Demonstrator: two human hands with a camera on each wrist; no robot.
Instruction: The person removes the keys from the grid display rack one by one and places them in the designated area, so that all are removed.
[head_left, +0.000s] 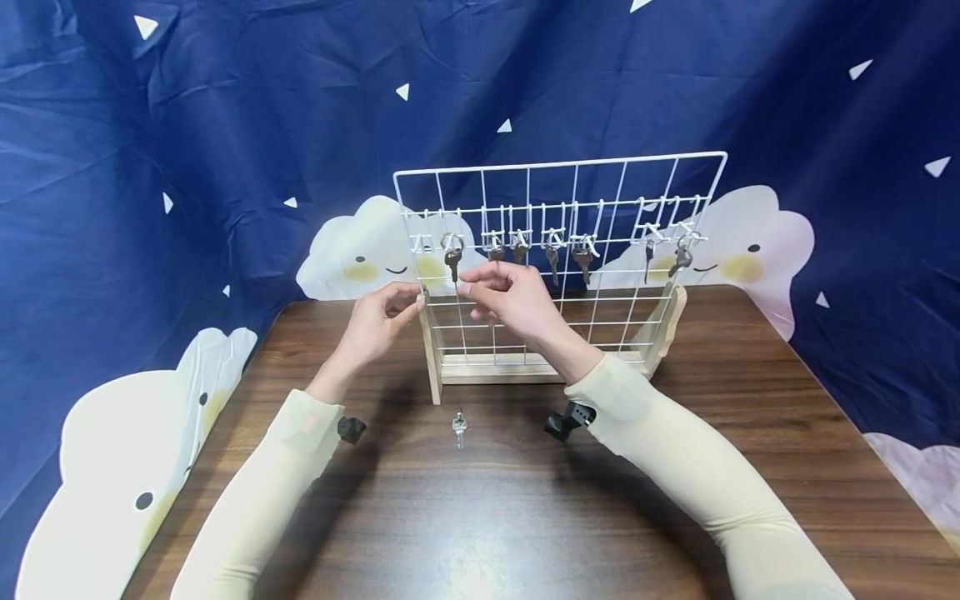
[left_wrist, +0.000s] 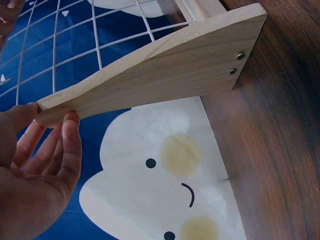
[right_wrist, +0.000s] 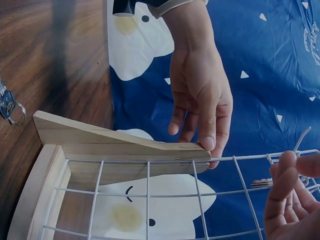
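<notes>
1. The left hand [head_left: 378, 321] is pinching the top of the wooden side [left_wrist: 160, 70], at the left of the wire rack [head_left: 558, 164].
2. The right hand [head_left: 517, 302] is holding its fingers half bent beside the leftmost hanging key [head_left: 453, 260]; I cannot tell if it is gripping this.
3. More keys [head_left: 583, 258] are hanging toward the right.
4. A loose key [head_left: 460, 427] is lying nearer, on the table [head_left: 480, 500].

The right hand [head_left: 517, 304] hides part of a dark key [head_left: 497, 252] just above its fingers; whether its fingertips touch the leftmost key [head_left: 453, 255] cannot be told. The left wrist view's edges cut off the left hand [left_wrist: 42, 182] and the rack [left_wrist: 160, 72] against its fingers. The right wrist view crops a loose key [right_wrist: 6, 103], well apart from the fingers.
</notes>
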